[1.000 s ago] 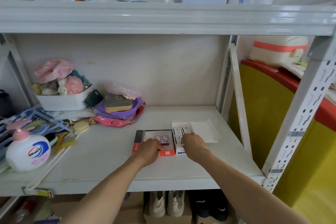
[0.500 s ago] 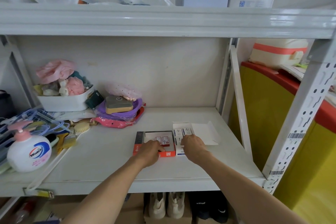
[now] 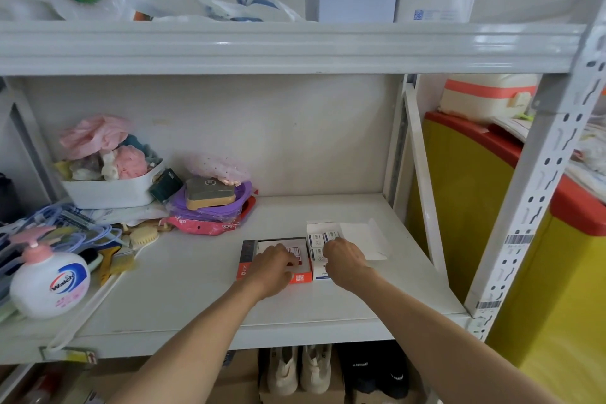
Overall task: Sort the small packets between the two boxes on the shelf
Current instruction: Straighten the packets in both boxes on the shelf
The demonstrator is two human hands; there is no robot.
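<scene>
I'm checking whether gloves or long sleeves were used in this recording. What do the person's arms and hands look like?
Both arms are bare all the way to the bottom edge of the picture: no sleeves show. The left hand and the right hand wear no gloves. No watch, bracelet or ring is visible on the wrists or on the backs of the hands; the fingertips are too small to check.

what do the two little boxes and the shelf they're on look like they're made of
Orange box and white box: probably thin printed cardboard, matte, with folded flaps and sharp creases. Shelf: likely painted metal, glossy white, with highlights along its front lip.
</scene>
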